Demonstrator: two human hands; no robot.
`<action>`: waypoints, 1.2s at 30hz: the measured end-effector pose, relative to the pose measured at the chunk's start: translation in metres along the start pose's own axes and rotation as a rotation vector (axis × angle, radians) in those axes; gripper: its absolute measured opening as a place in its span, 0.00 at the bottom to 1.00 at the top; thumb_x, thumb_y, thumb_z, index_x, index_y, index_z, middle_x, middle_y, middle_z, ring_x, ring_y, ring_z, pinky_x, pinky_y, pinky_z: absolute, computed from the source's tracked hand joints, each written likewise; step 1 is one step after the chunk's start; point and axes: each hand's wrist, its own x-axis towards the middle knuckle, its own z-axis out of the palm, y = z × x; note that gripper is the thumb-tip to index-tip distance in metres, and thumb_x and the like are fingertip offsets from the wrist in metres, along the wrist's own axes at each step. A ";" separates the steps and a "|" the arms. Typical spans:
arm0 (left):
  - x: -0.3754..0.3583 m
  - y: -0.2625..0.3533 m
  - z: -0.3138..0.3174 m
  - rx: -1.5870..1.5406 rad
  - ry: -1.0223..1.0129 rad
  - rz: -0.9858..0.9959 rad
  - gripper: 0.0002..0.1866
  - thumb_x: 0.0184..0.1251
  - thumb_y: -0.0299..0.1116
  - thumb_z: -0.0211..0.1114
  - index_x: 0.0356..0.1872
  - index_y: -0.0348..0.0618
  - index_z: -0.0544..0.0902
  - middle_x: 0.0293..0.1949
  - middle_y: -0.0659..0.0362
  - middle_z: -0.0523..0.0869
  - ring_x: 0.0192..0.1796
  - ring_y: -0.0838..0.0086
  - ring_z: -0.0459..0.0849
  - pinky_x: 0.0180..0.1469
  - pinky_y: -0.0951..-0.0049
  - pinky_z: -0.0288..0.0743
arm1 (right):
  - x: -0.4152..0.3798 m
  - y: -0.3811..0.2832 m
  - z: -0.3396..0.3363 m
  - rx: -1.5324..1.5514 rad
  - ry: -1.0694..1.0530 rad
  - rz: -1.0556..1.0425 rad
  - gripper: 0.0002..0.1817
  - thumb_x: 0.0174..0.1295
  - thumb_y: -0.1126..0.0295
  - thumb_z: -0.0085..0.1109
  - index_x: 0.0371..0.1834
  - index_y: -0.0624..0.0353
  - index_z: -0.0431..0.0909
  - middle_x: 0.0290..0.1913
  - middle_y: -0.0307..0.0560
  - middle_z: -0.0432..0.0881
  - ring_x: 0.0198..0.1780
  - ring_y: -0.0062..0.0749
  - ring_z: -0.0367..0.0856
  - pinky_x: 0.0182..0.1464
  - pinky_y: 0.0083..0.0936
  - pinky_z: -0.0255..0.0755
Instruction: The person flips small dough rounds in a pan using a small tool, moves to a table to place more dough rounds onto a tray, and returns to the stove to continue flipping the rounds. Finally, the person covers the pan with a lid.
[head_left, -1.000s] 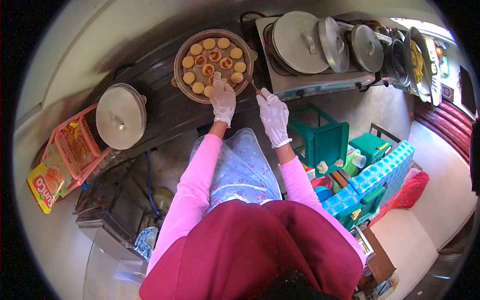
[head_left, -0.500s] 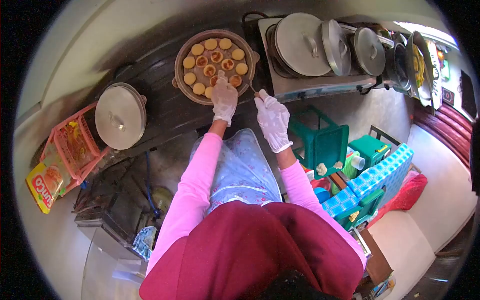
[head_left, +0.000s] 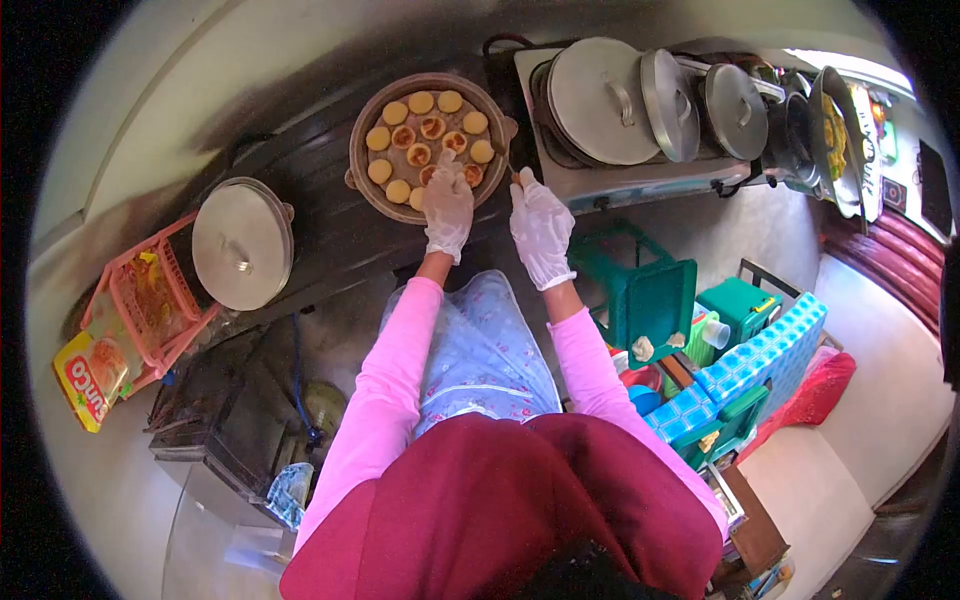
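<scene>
A round clay-coloured pan (head_left: 362, 165) holds several small round cakes, pale ones around the edge and browned ones (head_left: 419, 154) towards the middle. My left hand (head_left: 447, 208), in a thin white glove, reaches over the pan's near side. Its fingers stretch out among the browned cakes, covering part of them, and nothing shows in its grasp. At the pan's right rim is my right hand (head_left: 541, 232), gloved too, with its fingers closed on the handle of a thin utensil (head_left: 511, 160). The utensil's tip is too small to make out.
A lidded pot (head_left: 240, 245) stands left of the pan, beside a pink basket (head_left: 160, 290). On the right, a stove (head_left: 620, 182) carries large metal lids (head_left: 600, 100). A green stool (head_left: 655, 300) and a blue checked cloth (head_left: 760, 345) are lower right.
My left fingers have moved slightly up, farther in among the browned cakes. My right hand stays by the rim with the utensil. The whole view has shifted a little downward.
</scene>
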 end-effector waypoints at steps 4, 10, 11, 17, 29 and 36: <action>0.011 -0.004 0.023 0.017 0.002 0.073 0.14 0.68 0.25 0.59 0.49 0.27 0.83 0.53 0.38 0.86 0.55 0.49 0.85 0.59 0.58 0.78 | 0.017 0.012 0.022 -0.184 0.050 -0.169 0.10 0.70 0.64 0.56 0.46 0.57 0.82 0.26 0.49 0.82 0.27 0.43 0.84 0.25 0.41 0.73; 0.017 -0.011 0.029 0.136 -0.065 0.022 0.13 0.70 0.28 0.59 0.50 0.31 0.85 0.57 0.41 0.85 0.60 0.49 0.83 0.62 0.58 0.76 | 0.003 0.019 -0.005 0.091 0.128 -0.288 0.15 0.66 0.64 0.62 0.50 0.61 0.86 0.34 0.57 0.87 0.33 0.51 0.86 0.36 0.42 0.79; 0.015 -0.013 0.028 0.157 -0.071 0.000 0.12 0.70 0.28 0.59 0.48 0.31 0.85 0.58 0.41 0.84 0.61 0.49 0.83 0.63 0.58 0.76 | -0.003 0.011 -0.015 0.196 0.051 -0.037 0.07 0.63 0.66 0.65 0.39 0.56 0.87 0.44 0.53 0.89 0.45 0.44 0.88 0.45 0.39 0.81; 0.012 -0.005 0.022 0.066 0.037 0.013 0.13 0.70 0.28 0.60 0.48 0.30 0.85 0.56 0.40 0.85 0.59 0.48 0.84 0.62 0.58 0.76 | 0.030 0.009 -0.012 -0.113 -0.165 -0.076 0.10 0.65 0.65 0.63 0.42 0.58 0.86 0.39 0.54 0.88 0.40 0.47 0.87 0.39 0.38 0.80; 0.013 0.001 0.026 0.026 -0.003 -0.044 0.14 0.70 0.27 0.60 0.49 0.28 0.85 0.55 0.39 0.86 0.60 0.50 0.84 0.64 0.61 0.75 | 0.047 0.045 -0.010 0.081 -0.048 -0.292 0.12 0.65 0.61 0.61 0.43 0.56 0.87 0.39 0.51 0.88 0.43 0.50 0.86 0.47 0.44 0.78; 0.003 -0.009 0.019 0.098 0.100 0.088 0.13 0.73 0.29 0.60 0.49 0.29 0.84 0.57 0.41 0.85 0.61 0.50 0.83 0.65 0.59 0.75 | 0.064 0.015 -0.023 -0.125 -0.160 -0.180 0.12 0.67 0.60 0.61 0.46 0.53 0.85 0.39 0.50 0.88 0.41 0.48 0.87 0.41 0.41 0.79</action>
